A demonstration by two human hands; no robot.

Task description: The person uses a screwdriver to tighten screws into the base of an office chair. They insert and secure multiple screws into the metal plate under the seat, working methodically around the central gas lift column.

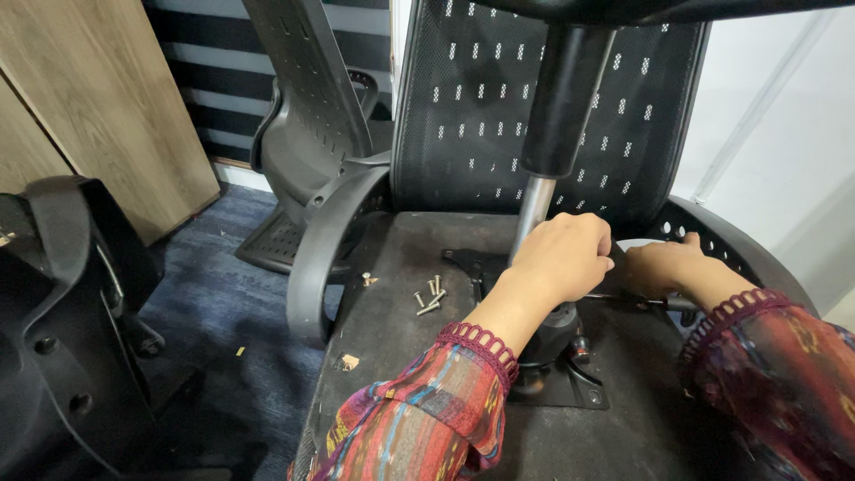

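While left hand (561,258) wraps fingers round gas-lift column (533,209) above mounting plate (570,387) on upturned chair seat (401,294), right hand (663,267) closed on tool shaft (637,301): steady column, drive square; loose screws (429,298) near

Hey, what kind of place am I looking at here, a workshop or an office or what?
Probably an office room used for putting chairs together. An upturned chair seat with its gas cylinder lies under both hands, loose screws sit on it, another chair shell waits behind, and blue carpet covers the floor.
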